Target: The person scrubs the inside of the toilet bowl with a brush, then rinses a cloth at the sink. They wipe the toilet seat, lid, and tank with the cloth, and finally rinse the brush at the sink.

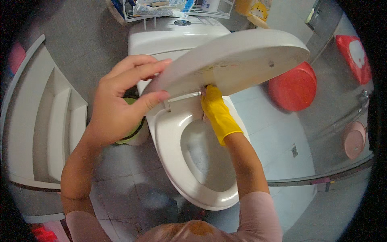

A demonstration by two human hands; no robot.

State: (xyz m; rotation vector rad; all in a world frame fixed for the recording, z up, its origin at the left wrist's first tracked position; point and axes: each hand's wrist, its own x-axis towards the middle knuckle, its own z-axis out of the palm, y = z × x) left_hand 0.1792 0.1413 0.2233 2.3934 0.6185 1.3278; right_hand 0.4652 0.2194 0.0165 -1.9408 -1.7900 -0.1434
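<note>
A white toilet lid [238, 60] is tilted partly up, with brownish stains on its underside. Its left edge lies between the thumb and fingers of my bare left hand [121, 94]. Under the lid, close to the hinge, my right hand [217, 109] wears a yellow rubber glove. The gloved fingers are closed, and a bit of something pinkish shows beside them, too hidden to name. Below sits the toilet bowl [165, 141], its white rim exposed and whitish suds in the water at the bottom.
Behind the lid stands the cistern [141, 40], with a wire rack [193, 12] of items above it. A green-rimmed bin [139, 135] is left of the bowl. White shelving [24, 117] borders the left; a red basin [296, 88] and a pink basin [354, 139] are at right.
</note>
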